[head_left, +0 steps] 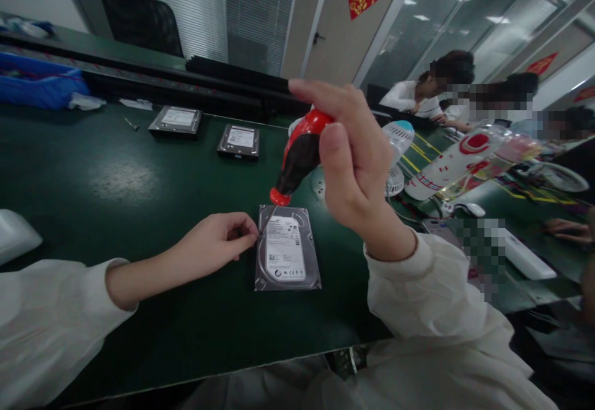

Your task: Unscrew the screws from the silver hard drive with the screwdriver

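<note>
A hard drive with a white label lies flat on the green table, close to its front edge. My right hand grips the red and black handle of a screwdriver, raised and tilted over the drive. The thin shaft slants down to the drive's left edge. At that same edge my left hand has its thumb and fingers pinched together beside the shaft's tip. Whatever is between those fingertips, if anything, is too small to make out.
Two more hard drives, one left and one right, lie farther back. A blue bin stands far left. To the right are a small white fan, bottles and a white mouse. Other people sit beyond.
</note>
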Tool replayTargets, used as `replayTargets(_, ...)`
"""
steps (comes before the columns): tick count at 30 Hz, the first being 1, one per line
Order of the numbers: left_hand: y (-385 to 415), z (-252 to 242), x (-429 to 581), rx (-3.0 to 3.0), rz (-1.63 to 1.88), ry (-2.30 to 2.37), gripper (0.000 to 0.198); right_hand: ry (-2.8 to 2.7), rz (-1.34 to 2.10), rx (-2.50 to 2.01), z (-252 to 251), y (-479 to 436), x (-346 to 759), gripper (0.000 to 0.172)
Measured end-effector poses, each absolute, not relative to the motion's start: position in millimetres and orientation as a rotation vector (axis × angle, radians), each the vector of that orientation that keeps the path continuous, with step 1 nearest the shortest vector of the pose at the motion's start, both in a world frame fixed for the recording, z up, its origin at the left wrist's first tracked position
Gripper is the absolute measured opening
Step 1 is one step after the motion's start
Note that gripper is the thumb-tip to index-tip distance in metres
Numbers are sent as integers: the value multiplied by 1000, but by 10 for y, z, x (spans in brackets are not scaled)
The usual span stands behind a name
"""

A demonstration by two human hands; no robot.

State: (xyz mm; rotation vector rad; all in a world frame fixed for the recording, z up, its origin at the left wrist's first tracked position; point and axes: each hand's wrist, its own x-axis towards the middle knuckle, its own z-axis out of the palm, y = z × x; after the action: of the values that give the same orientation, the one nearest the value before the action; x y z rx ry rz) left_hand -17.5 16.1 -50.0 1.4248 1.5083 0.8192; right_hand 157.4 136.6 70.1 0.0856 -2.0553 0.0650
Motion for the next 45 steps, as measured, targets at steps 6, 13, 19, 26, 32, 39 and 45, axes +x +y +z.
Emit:
replayTargets(6, 160, -488, -180, 1440, 827, 1510, 24, -2077, 103, 142, 706, 1386, 1573, 40)
replayTargets(13, 154, -467, -178, 1443, 814, 1517, 25, -2174, 87, 52, 719, 1433, 1584, 43)
replayTargets(19, 149, -496, -189, 1459, 815, 1517, 25, -2104, 64, 61, 686, 1454, 1567, 38)
replayTargets(26, 155, -489, -201, 1441, 803, 1515, 26, -2165, 276, 125, 664, 1463, 1580, 43)
replayTargets(32, 155, -477, -186, 1445, 814, 1508, 26, -2081, 210, 79, 641, 1451, 1570, 36)
replayTargets(39, 159, -463, -169, 1428, 814, 1517, 26, -2137, 126, 91, 683, 1453, 1596, 44)
replayTargets(45, 155, -481, -186, 1428, 819, 1514, 28, -2104, 55, 119, 694, 1436, 1565, 38)
